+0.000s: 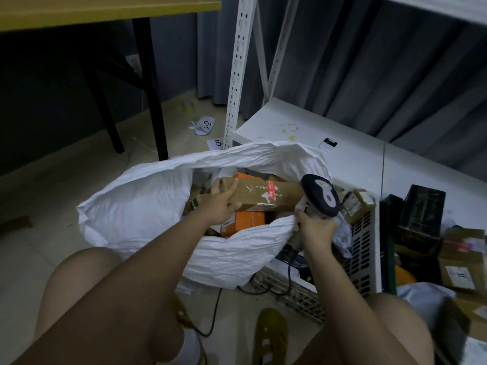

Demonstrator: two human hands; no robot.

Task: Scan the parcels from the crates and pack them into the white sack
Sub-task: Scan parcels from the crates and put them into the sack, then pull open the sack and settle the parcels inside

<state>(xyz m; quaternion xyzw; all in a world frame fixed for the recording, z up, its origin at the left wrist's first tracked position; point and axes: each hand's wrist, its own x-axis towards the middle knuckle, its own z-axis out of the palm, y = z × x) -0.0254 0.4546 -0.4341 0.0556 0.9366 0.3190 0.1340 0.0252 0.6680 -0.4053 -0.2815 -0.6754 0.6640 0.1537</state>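
Knees bent low frame the view; left hand (220, 204) fingers are clamped on a long parcel (263, 194) in the part-filled white sack (147, 196); right hand (315, 230) fingers are wrapped round the scanner (320, 194); more parcels remain in the crates (365, 248).

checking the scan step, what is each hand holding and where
Left hand grips the long cardboard parcel by its left end; right hand holds the scanner by its handle.

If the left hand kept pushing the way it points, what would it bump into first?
Probably the far wall of the white sack. The left hand grips the long brown box and points up and away over the open sack, though depth is hard to judge.
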